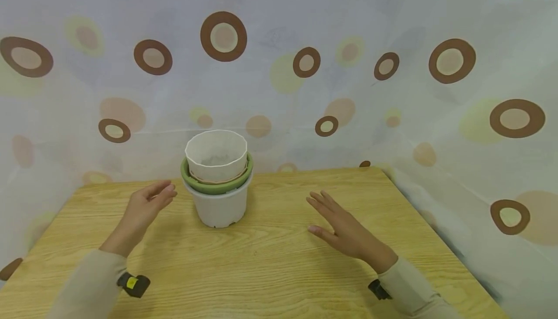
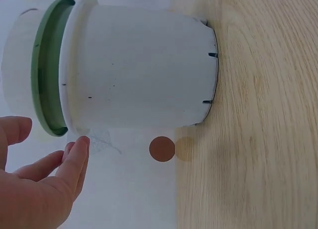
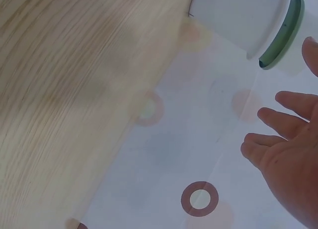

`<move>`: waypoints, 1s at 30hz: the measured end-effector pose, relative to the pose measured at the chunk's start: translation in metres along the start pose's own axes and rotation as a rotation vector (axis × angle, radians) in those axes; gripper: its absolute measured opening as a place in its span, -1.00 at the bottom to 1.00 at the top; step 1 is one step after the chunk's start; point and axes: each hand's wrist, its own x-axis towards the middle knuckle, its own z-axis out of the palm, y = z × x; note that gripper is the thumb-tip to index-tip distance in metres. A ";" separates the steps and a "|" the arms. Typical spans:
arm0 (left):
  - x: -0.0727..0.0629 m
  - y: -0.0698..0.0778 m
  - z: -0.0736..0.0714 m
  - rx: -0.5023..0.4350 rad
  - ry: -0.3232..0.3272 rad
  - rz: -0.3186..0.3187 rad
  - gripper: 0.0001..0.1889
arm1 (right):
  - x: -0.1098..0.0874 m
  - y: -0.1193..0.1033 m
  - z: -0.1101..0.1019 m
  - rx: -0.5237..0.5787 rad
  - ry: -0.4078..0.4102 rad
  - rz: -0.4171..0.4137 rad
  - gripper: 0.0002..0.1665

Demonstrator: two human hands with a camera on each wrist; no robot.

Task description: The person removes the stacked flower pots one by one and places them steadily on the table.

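Note:
Several flower pots stand nested in one upright stack on the table. Outermost is a white pot (image 1: 221,207), with the rim of a green pot (image 1: 218,187) showing above it. A thin brownish rim peeks out inside the green one, and a white pot with a wavy rim (image 1: 218,169) sits on top. My left hand (image 1: 146,207) hovers just left of the stack, its fingers loosely bent and holding nothing. Farther off to the right, my right hand (image 1: 348,232) is held over the table with its fingers spread and nothing in them. Neither hand touches the pots.
The wood-grain table (image 1: 270,270) reaches back to a pale sheet (image 1: 270,33) printed with brown rings and coloured dots. That sheet also hangs along the right side. A dark device (image 1: 134,284) is strapped to the left wrist, another (image 1: 379,290) to the right.

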 end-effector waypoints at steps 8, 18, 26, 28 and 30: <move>0.015 -0.001 0.010 -0.156 -0.061 -0.006 -0.33 | 0.002 -0.007 0.002 -0.018 0.044 -0.060 -0.24; 0.025 0.000 0.020 -0.209 -0.047 -0.096 -0.35 | 0.002 -0.011 0.005 -0.027 0.090 -0.087 -0.29; 0.030 0.003 0.027 -0.335 -0.031 -0.128 -0.41 | 0.000 -0.012 0.007 -0.029 0.071 -0.045 -0.24; 0.031 0.003 0.029 -0.388 -0.034 -0.151 -0.41 | 0.000 -0.012 0.007 -0.027 0.072 -0.046 -0.24; 0.032 0.004 0.031 -0.439 -0.033 -0.173 -0.40 | 0.000 -0.012 0.007 -0.026 0.073 -0.049 -0.25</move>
